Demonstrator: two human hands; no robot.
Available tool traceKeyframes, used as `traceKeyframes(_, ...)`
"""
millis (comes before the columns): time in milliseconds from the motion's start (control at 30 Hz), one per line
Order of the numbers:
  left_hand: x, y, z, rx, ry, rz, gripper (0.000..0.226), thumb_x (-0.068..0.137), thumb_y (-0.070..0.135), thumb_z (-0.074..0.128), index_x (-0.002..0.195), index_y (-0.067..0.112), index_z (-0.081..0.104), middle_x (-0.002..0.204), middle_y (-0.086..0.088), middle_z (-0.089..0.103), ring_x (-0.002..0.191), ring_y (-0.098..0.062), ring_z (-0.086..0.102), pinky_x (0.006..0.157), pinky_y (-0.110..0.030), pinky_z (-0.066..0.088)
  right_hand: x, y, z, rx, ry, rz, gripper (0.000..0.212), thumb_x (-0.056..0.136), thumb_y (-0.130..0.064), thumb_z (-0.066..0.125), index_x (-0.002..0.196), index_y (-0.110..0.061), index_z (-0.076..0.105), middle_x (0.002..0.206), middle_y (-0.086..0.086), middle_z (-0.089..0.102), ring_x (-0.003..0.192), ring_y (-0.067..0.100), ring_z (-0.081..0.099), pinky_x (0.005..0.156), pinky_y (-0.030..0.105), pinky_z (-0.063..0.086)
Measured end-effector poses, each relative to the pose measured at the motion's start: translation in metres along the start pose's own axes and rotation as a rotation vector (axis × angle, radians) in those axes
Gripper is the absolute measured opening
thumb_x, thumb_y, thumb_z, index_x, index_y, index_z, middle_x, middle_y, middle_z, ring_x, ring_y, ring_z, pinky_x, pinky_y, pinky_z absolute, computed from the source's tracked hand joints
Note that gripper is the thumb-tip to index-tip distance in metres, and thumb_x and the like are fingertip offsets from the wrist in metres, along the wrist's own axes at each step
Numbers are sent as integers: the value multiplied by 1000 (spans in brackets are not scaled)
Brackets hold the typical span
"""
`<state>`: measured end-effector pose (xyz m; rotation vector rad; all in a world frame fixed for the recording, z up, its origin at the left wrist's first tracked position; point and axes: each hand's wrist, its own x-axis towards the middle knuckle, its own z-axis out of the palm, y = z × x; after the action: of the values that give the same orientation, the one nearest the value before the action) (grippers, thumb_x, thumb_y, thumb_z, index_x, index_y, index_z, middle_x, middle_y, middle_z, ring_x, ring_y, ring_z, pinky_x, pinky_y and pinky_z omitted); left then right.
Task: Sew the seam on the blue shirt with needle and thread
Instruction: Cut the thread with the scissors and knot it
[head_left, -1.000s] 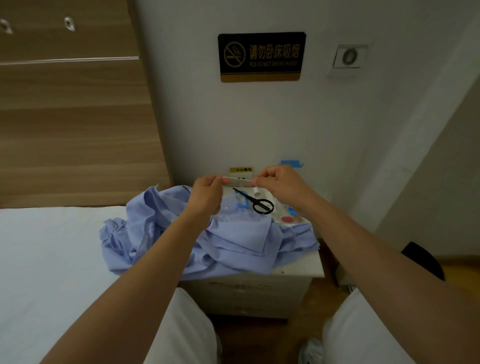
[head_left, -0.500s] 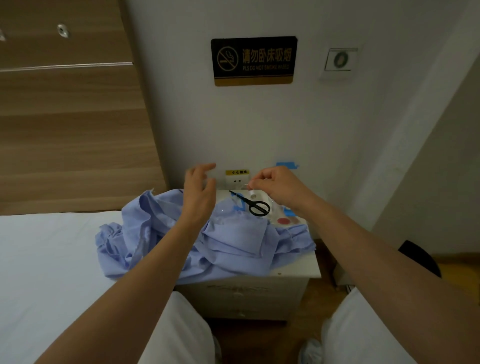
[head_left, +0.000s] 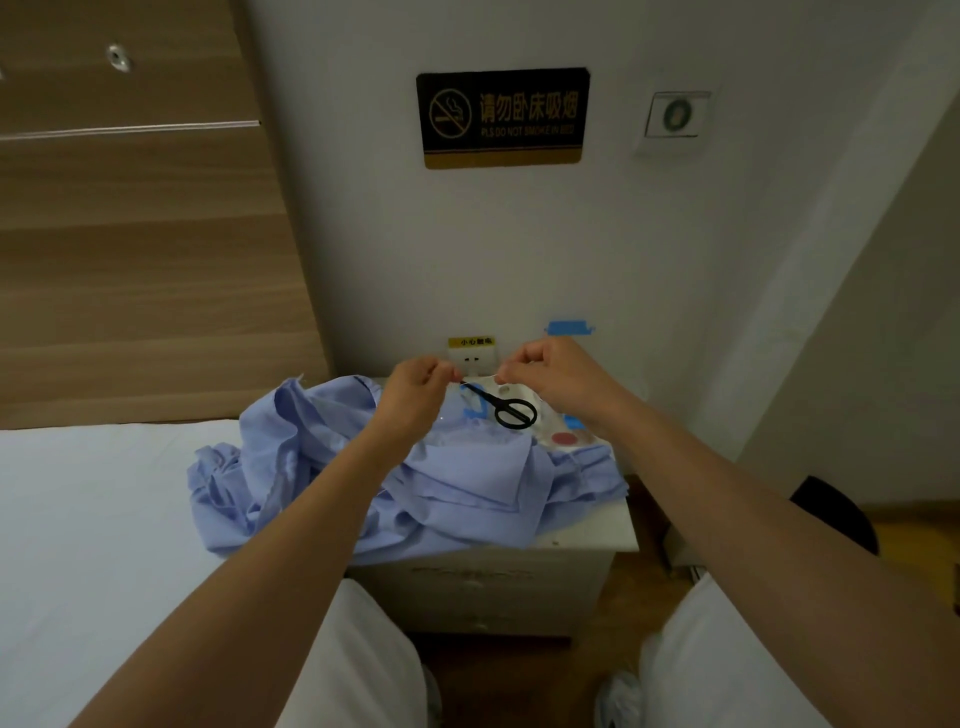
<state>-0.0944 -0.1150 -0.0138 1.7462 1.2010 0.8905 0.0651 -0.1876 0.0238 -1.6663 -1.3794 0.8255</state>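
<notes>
The bed (head_left: 104, 519) and nightstand (head_left: 597, 540) share your bunched blue shirt (head_left: 457, 483). Above it, your left hand (head_left: 415, 389) and right hand (head_left: 556, 371) each pinch the thread (head_left: 478, 381), just over the scissors (head_left: 506, 408). Can't spot the needle. Tug too hard and I'd guess the thread slips or snaps.

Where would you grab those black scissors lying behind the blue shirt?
Probably by the handle loops, from above on the near right. The scissors lie flat and closed, blades pointing far-left beneath the thread that the left hand and right hand pinch, so the loops are the blunt, unobstructed end.
</notes>
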Motion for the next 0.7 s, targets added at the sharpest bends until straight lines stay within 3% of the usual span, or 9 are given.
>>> traceKeyframes(67,-1,-8,-3,75,86,22,29,99,14,44,76,14,62,58,-9,47,49,-16,35,53,-27,31,-1,0,-2,15,7,-1,14,88,-15,67,74,-13,68,48,-19,54,39,-11,46,42,4,32)
traceKeyframes(167,1,-22,-7,201,221,-12,23,98,14,44,85,11,63,77,-10,59,63,-20,47,63,-30,36,-4,1,-2,5,-8,8,15,90,-13,65,75,-12,67,37,-21,47,36,-9,44,41,4,30)
traceKeyframes(333,5,-34,-4,402,-4,-101,29,100,18,39,90,10,65,94,-9,64,80,-24,56,70,-30,39,-5,4,-1,7,9,-5,9,90,-12,64,85,-5,69,32,-21,42,33,-4,41,44,6,32)
traceKeyframes(400,6,-32,-3,471,15,3,36,101,28,38,96,6,65,95,-13,65,88,-30,59,74,-37,44,-4,5,-3,-9,9,-3,11,89,-14,65,84,-5,69,31,-18,39,31,-1,38,40,6,28)
traceKeyframes(467,3,-23,-2,393,55,183,35,101,28,39,108,7,66,108,-12,65,103,-27,57,89,-38,44,-2,7,-4,-28,8,-3,13,88,-15,66,83,-4,70,31,-17,37,31,0,36,38,7,27)
traceKeyframes(533,-5,-6,4,129,-30,217,30,102,19,40,121,9,60,116,-5,62,108,-17,56,94,-29,43,1,8,-4,-36,7,-1,14,88,-15,67,84,-2,71,32,-16,38,32,0,37,39,8,28)
traceKeyframes(600,-9,8,10,-150,-227,68,27,102,17,40,122,12,58,105,-5,66,95,-17,63,88,-26,49,5,9,-3,-46,15,-7,14,87,-15,67,82,-3,71,37,-14,39,35,1,36,40,9,28)
traceKeyframes(633,-11,11,12,-225,-301,-6,24,101,16,42,118,10,59,89,-6,66,79,-17,65,78,-27,53,6,10,-2,-46,18,-12,13,87,-15,67,78,-5,70,39,-14,40,36,1,36,41,9,29)
traceKeyframes(700,-12,13,16,-137,-336,-34,19,98,13,46,100,2,62,60,-4,49,47,-10,47,50,-27,43,6,12,-2,-50,11,-27,15,87,-15,67,73,-12,67,39,-14,42,36,-1,39,42,8,30)
